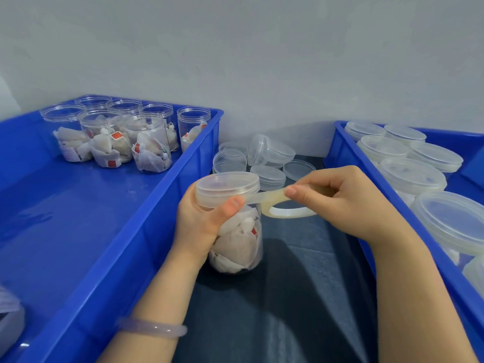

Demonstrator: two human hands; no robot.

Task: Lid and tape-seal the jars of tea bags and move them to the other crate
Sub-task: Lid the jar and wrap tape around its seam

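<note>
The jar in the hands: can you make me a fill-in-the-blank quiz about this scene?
1. The left hand grips a lidded jar filled with ____ bags.
2. The right hand pinches a strip coming off a roll of ____.
3. The jars without lids stand in the crate on the person's ____.
4. Spare lids lie ____ that crate and the other crate.

Missing words: tea; tape; left; between.

plain grey wall [262, 48], dark tabletop [301, 297]

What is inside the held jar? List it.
White tea bags fill the jar, one with a red tag. The left hand hides part of it, so their count cannot be told. The lid closes the top.
</note>
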